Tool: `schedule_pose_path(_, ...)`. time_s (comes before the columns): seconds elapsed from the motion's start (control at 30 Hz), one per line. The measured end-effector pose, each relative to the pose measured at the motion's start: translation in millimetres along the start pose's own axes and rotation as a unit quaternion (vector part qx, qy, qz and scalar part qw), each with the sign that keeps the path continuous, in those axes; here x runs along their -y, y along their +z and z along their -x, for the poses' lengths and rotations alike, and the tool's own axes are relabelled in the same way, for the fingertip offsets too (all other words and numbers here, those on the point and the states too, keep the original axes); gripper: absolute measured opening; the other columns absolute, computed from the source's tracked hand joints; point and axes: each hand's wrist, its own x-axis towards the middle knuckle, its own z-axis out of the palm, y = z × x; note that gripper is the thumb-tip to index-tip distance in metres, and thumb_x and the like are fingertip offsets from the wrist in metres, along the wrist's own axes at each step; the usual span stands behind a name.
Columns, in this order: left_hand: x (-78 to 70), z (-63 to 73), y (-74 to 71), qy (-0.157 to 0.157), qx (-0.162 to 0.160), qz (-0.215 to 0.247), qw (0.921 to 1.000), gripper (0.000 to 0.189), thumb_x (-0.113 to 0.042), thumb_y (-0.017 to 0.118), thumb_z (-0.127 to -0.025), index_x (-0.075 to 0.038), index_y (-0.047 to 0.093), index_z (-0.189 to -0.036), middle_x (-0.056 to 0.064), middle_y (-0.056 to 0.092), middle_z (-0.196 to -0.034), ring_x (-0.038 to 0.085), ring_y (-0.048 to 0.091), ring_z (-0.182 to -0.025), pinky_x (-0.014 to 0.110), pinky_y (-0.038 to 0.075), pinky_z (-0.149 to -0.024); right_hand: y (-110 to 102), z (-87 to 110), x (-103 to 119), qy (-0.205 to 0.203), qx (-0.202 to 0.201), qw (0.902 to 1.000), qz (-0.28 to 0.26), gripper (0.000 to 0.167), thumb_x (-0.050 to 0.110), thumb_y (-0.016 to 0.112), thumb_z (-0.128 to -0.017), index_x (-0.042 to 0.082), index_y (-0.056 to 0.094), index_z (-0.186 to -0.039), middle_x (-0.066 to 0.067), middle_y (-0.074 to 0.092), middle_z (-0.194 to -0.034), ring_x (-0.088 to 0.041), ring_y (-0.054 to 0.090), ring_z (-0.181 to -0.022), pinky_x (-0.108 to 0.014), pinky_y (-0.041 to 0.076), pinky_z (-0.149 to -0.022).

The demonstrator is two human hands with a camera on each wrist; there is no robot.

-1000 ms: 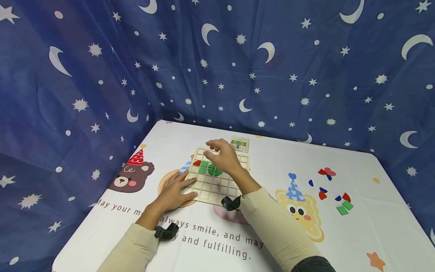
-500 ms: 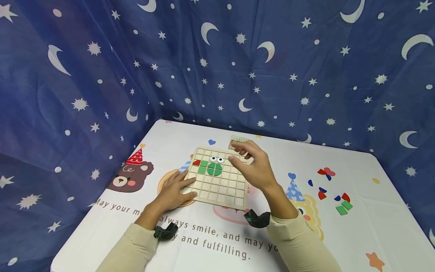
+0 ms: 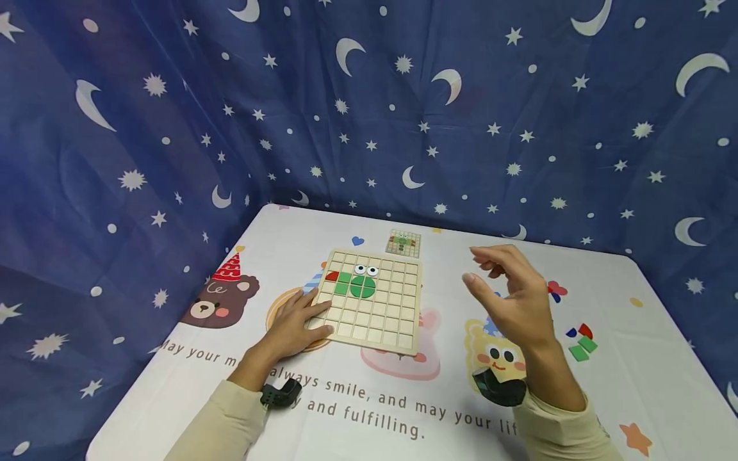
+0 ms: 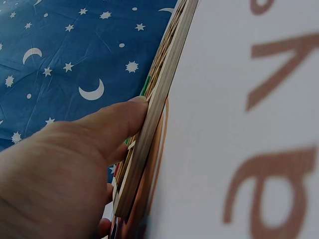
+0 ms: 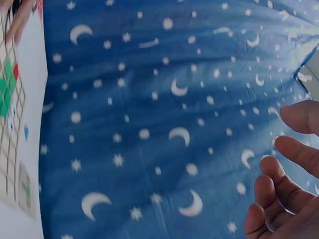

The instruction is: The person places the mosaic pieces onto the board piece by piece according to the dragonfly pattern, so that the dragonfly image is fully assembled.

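Note:
A wooden grid board [image 3: 369, 320] lies on the table, carrying a red quarter piece [image 3: 332, 276], green squares [image 3: 341, 288], a green circle of quarter pieces [image 3: 362, 286] and two eye discs [image 3: 366, 271]. My left hand [image 3: 296, 323] rests on the board's left edge, fingers spread; in the left wrist view its thumb [image 4: 119, 119] lies along the edge of the board [image 4: 154, 109]. To the right of the board, my right hand [image 3: 513, 301] is raised over the table with loosely bent fingers and nothing between them. The right wrist view shows those fingers [image 5: 294, 174] apart.
Behind the board lies a small pattern card [image 3: 403, 243]. Loose pieces lie on the right of the table, among them green squares [image 3: 583, 348], a red piece [image 3: 585, 330] and a blue piece [image 3: 571, 332]. A blue starry curtain [image 3: 369, 115] hangs behind the table.
My right hand has moved right, from over the board to above the table's right part, uncovering the eye discs and the card. The left hand has stayed on the board.

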Motion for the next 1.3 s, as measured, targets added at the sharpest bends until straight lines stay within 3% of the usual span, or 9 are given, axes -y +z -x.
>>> schedule_pose_path(0.23, 0.0, 0.7, 0.4, 0.002, 0.005, 0.001, 1.0, 0.057, -0.041, 0.073, -0.084, -0.018, 0.06, -0.135, 0.012, 0.031, -0.154, 0.04, 0.014, -0.141, 0.063, 0.014, -0.107, -34, 3.3, 6, 0.013, -0.042, 0.9972, 0.06, 0.042, -0.026, 0.064, -0.069, -0.018, 0.062, -0.11, -0.027, 0.057, -0.101, -0.02, 0.05, -0.09, -0.023, 0.04, -0.077)
schedule_pose_path(0.53, -0.7, -1.1, -2.1, 0.007, -0.002, -0.005, 1.0, 0.057, -0.041, 0.072, -0.084, -0.017, 0.06, -0.135, 0.013, 0.033, -0.153, 0.041, 0.015, -0.141, 0.063, 0.015, -0.106, -90, 32.5, -62, 0.097, -0.089, 0.9865, 0.097, 0.041, -0.019, 0.067, -0.077, -0.01, 0.064, -0.117, -0.009, 0.061, -0.104, -0.017, 0.051, -0.091, -0.02, 0.04, -0.077)
schedule_pose_path(0.67, -1.1, -1.4, -2.7, 0.006, -0.002, -0.004, 1.0, 0.057, -0.04, 0.073, -0.084, -0.016, 0.061, -0.134, 0.014, 0.033, -0.152, 0.041, 0.016, -0.141, 0.063, 0.015, -0.106, -103, 46.2, -82, 0.168, -0.09, 0.9736, 0.126, 0.037, -0.009, 0.069, -0.083, -0.005, 0.065, -0.12, -0.009, 0.062, -0.102, -0.016, 0.051, -0.089, -0.019, 0.04, -0.074)
schedule_pose_path(0.9, -0.8, -1.5, -1.6, 0.007, -0.001, -0.005, 1.0, 0.057, -0.04, 0.073, -0.084, -0.016, 0.061, -0.134, 0.014, 0.033, -0.152, 0.042, 0.016, -0.14, 0.063, 0.014, -0.106, -114, 76.6, -116, 0.295, -0.078, 0.937, 0.171, 0.032, 0.013, 0.069, -0.091, 0.003, 0.067, -0.122, 0.004, 0.064, -0.097, -0.01, 0.05, -0.086, -0.015, 0.04, -0.068)
schedule_pose_path(1.1, -2.7, -2.5, -2.1, 0.002, 0.007, -0.004, 1.0, 0.058, -0.04, 0.073, -0.084, -0.016, 0.06, -0.135, 0.013, 0.032, -0.153, 0.041, 0.014, -0.141, 0.063, 0.014, -0.107, -119, 100.6, -138, 0.348, -0.059, 0.9189, 0.177, 0.031, 0.017, 0.066, -0.094, -0.001, 0.065, -0.119, 0.007, 0.063, -0.098, -0.008, 0.05, -0.089, -0.013, 0.039, -0.072)
schedule_pose_path(1.3, -2.6, -1.8, -2.7, -0.002, 0.007, -0.002, 1.0, 0.058, -0.039, 0.073, -0.084, -0.017, 0.06, -0.135, 0.013, 0.032, -0.153, 0.04, 0.014, -0.141, 0.063, 0.014, -0.107, -119, 118.1, -154, 0.361, -0.005, 0.9069, 0.218, 0.029, 0.011, 0.06, -0.095, 0.002, 0.065, -0.123, -0.012, 0.063, -0.106, -0.012, 0.051, -0.091, -0.016, 0.039, -0.073)
